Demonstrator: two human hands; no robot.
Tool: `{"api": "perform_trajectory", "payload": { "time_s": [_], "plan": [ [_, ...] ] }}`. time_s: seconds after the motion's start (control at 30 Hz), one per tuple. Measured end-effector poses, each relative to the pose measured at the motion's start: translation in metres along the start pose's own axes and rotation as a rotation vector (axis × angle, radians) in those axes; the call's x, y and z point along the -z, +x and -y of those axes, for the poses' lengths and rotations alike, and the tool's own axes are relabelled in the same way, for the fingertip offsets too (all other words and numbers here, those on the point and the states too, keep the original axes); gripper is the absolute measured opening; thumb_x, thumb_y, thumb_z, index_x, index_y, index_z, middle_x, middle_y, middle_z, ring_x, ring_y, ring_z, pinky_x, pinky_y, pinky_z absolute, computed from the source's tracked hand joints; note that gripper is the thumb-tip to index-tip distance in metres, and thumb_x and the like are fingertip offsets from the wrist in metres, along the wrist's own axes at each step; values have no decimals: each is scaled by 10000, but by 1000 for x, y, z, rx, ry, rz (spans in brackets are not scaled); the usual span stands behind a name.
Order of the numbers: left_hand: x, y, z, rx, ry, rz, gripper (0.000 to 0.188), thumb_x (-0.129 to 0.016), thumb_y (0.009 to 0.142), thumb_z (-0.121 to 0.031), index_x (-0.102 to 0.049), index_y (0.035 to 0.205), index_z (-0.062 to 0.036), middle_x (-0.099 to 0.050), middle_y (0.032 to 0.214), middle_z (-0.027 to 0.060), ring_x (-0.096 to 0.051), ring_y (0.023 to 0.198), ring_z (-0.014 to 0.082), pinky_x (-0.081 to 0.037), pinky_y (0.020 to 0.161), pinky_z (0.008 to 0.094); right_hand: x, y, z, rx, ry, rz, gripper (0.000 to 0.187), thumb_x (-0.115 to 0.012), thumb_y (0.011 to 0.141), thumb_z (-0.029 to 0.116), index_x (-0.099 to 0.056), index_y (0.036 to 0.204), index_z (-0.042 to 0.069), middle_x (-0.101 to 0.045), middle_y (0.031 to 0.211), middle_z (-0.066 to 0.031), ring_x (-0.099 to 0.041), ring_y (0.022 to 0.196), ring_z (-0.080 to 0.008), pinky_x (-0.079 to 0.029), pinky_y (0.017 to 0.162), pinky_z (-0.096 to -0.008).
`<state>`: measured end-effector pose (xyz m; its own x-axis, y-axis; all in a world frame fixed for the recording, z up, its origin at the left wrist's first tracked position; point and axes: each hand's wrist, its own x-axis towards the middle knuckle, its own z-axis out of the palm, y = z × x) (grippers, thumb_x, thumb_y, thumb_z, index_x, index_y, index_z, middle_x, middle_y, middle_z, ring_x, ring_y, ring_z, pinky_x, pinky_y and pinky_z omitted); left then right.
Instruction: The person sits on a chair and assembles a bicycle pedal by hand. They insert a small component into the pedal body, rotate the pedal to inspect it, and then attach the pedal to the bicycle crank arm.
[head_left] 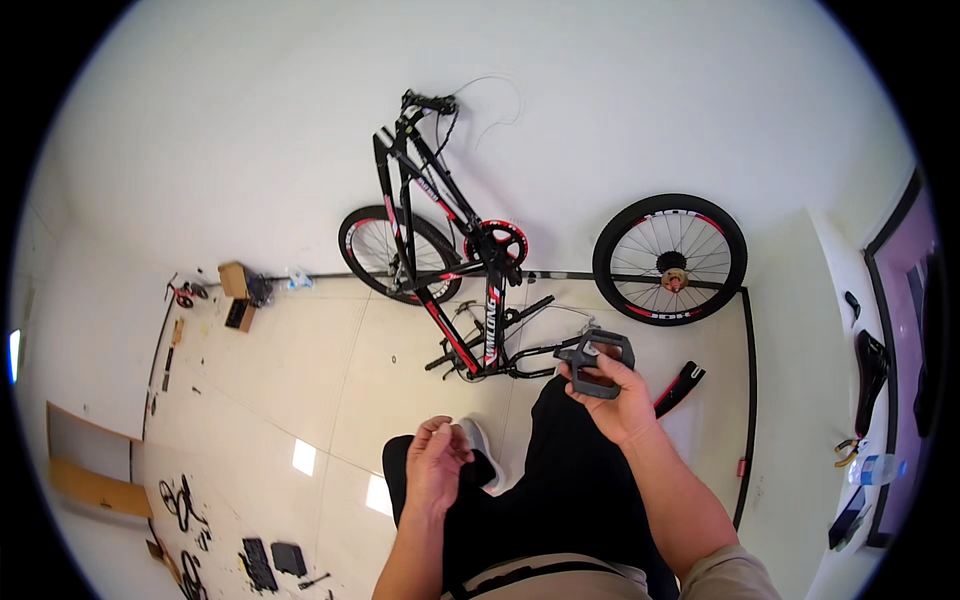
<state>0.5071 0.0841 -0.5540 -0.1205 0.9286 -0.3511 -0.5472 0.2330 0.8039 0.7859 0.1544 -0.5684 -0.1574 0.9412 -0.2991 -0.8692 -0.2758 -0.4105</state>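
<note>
My right hand grips a dark grey bicycle pedal, its thumb across the pedal's body. To the left of it, my left hand is raised with its fingers curled together. Whatever those fingers hold, if anything, is too small to make out. Beyond both hands a black, red and white bicycle frame leans at the wall, with a red chainring on its crank. One wheel stands behind the frame. A loose wheel with a cassette rests against the wall on the right.
A curved black and red piece lies beyond my right forearm. On the right ledge are a saddle and a plastic bottle. An open cardboard box, scattered tools and black cases lie on the floor at left.
</note>
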Motion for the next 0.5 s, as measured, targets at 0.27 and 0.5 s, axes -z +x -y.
{"api": "perform_trajectory", "payload": {
  "time_s": [0.27,0.5],
  "plan": [
    [-17,57,26,133,117,14,119,-617,968,-156,-575,1059,-93,-658,887,54,-622,730,157,-521,643,325,2,-1,7,38,-38,-98,320,-575,946,74,-485,1250,28,-634,1130,-186,-669,1027,-358,-563,799,-449],
    [4,91,37,217,144,-68,115,-623,966,-194,-609,1048,-116,-668,883,45,-636,740,173,-522,657,345,5,3,2,0,36,-163,285,-529,966,65,-488,1246,36,-626,1157,-203,-660,1045,-358,-575,805,-442]
  ]
}}
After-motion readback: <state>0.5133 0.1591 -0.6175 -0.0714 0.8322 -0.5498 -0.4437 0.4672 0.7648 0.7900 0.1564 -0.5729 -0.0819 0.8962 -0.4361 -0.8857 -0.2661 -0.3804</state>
